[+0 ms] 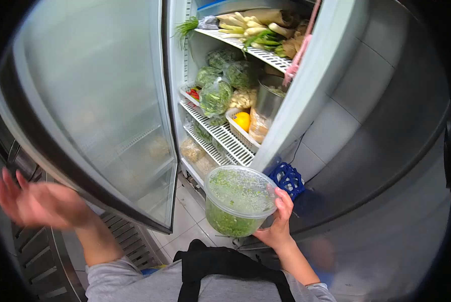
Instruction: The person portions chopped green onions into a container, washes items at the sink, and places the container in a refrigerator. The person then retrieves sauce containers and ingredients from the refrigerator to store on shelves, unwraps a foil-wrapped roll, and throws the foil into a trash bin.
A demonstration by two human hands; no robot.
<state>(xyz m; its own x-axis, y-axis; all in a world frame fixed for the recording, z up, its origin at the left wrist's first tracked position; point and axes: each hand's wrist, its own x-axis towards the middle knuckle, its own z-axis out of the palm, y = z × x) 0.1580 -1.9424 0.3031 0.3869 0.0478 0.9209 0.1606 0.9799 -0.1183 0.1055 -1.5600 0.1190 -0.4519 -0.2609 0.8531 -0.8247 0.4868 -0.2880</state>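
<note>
My right hand (280, 221) grips a clear round plastic tub (238, 214) by its right side. Chopped greens fill much of the tub, and its lid looks misted. At the far left, my left hand (42, 201) holds nothing, its fingers apart and slightly blurred. It is close to the edge of the glass fridge door (95, 100), which stands swung out to the left; whether they touch I cannot tell. Beyond the tub are the fridge's white wire shelves (225, 141).
Spring onions (250, 25) lie on the upper shelf. Below them are bagged greens (216, 98), a metal pot (269, 100) and a white basket (241, 132) with a yellow fruit (242, 121). A blue plastic crate (288, 178) sits beside the fridge. A curved steel surface (386, 201) fills the right.
</note>
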